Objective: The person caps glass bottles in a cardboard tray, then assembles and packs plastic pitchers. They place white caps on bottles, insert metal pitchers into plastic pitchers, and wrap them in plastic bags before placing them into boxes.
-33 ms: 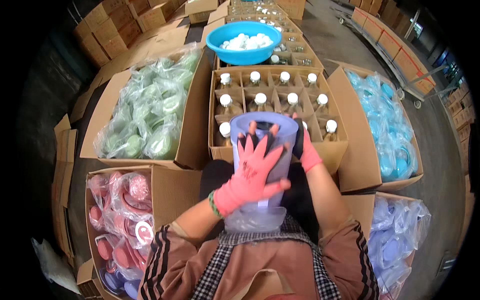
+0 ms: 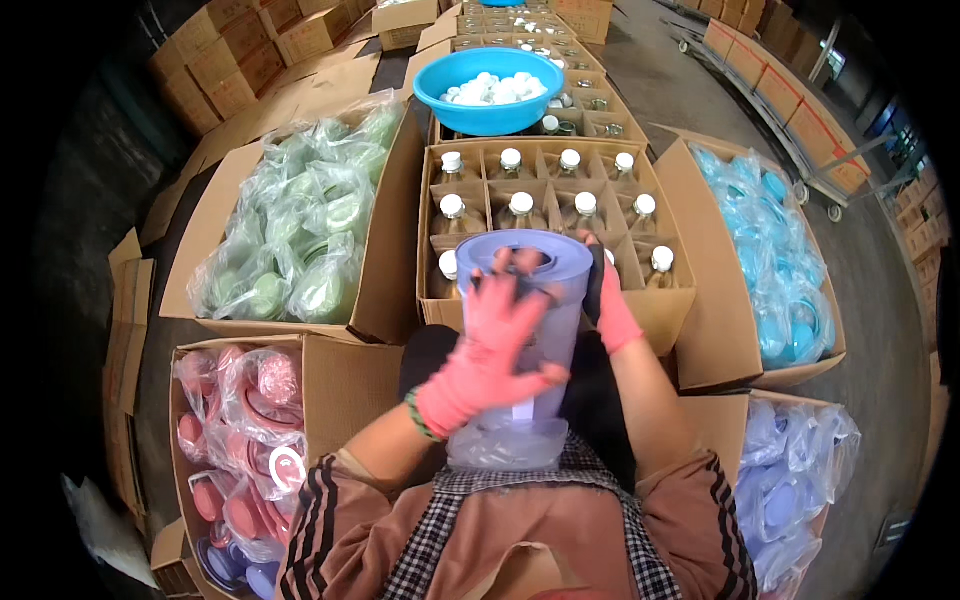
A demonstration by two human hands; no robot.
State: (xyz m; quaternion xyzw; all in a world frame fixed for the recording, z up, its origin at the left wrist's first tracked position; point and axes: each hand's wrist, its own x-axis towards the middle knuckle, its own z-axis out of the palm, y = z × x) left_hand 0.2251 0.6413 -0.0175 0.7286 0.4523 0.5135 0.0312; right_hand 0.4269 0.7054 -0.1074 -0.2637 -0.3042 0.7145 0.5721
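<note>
A purple plastic pitcher (image 2: 560,325) with a round lid stands upright between my knees, in front of my apron. Crumpled clear plastic (image 2: 510,447) gathers around its lower end. My left hand (image 2: 492,355), in a pink glove with dark fingertips, lies over its near left side. Its fingers are spread and reach onto the lid; motion blurs them a little. On the far right side, my right hand (image 2: 612,310) in a matching glove grips the pitcher below the rim, with some fingers hidden behind it. Glass bottles with white caps (image 2: 521,205) stand in a divided carton just beyond.
A blue basin (image 2: 487,120) of white caps sits on cartons behind the bottles. Open boxes of bagged plasticware surround me: a green box (image 2: 300,225), a pink one (image 2: 240,450), a blue one (image 2: 770,260) and a purple one (image 2: 785,490). A loaded trolley (image 2: 790,110) stands far right.
The pitcher has shifted slightly left and its top sits a little lower. My left hand has moved slightly left along with it, fingers still spread. My right hand stays at its side.
</note>
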